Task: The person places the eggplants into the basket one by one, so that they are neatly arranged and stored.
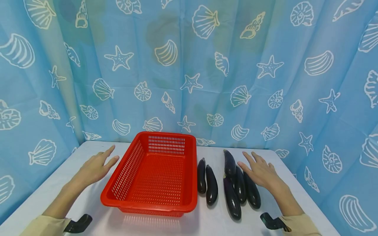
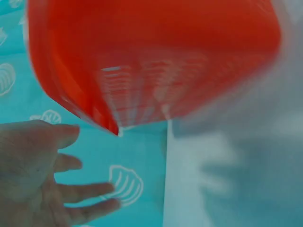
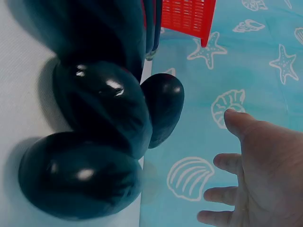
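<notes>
A red plastic basket (image 1: 159, 207) with slotted walls stands on the white table, nothing inside it. My left hand (image 1: 94, 168) hovers left of its rim, fingers spread and holding nothing; the left wrist view shows the same hand (image 2: 42, 175) below the basket's side. To the right of the basket lie two dark eggplants (image 1: 211, 186) side by side. Farther right is a pile of several eggplants (image 1: 232, 200), one at the back resting against the others. Over the pile's right side is my right hand (image 1: 261, 170), fingers extended, empty. In the right wrist view the eggplants (image 3: 80, 175) appear close up, apart from the fingers.
A blue curtain (image 1: 206, 82) printed with white shells and starfish hangs behind and on both sides of the table. The white tabletop (image 1: 212, 219) shows in front of the eggplants. Dark straps with camera mounts (image 1: 78, 224) sit at both wrists by the beige sleeves.
</notes>
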The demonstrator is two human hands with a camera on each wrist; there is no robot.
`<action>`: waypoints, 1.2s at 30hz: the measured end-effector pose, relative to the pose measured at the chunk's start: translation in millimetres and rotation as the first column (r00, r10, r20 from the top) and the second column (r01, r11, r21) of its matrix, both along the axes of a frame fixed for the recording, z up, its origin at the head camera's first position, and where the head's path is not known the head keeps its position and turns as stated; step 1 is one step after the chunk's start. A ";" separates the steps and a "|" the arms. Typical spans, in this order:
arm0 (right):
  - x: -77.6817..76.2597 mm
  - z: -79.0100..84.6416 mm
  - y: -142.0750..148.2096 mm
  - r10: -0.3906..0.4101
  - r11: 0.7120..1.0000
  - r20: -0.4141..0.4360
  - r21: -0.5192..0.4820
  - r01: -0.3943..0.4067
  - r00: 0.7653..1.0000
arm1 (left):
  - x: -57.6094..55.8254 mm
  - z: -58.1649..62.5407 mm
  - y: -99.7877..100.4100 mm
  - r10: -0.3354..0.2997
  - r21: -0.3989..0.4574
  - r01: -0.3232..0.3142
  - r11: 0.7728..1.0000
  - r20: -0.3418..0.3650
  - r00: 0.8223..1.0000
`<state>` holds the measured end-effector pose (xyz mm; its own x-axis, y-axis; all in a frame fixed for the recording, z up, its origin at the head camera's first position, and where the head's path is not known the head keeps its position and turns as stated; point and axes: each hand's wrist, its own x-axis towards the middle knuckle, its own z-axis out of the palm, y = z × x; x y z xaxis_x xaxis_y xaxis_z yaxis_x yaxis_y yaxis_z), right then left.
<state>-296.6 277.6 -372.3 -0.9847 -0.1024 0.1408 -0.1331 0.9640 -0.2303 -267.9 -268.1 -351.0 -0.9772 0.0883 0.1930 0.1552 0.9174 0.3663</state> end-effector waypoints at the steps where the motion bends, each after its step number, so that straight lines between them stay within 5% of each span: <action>1: -1.4 0.2 -1.2 0.001 1.000 -0.006 0.003 -0.001 1.000 | -0.5 -0.1 -0.4 -0.030 0.044 0.030 0.999 0.007 1.000; 8: -14.8 3.2 -7.6 0.021 0.999 0.023 -0.031 -0.020 1.000 | -0.4 -2.7 -0.6 -0.232 0.364 0.200 0.910 0.047 0.972; 21: -39.9 10.6 -18.4 0.089 0.986 0.133 -0.150 -0.069 0.987 | -6.6 -4.1 -12.0 -0.309 0.547 0.180 0.818 0.153 0.938; 36: -57.3 12.0 -25.0 0.051 0.982 0.268 -0.190 0.000 0.962 | -10.3 -4.5 -9.2 -0.331 0.587 0.171 0.791 0.175 0.927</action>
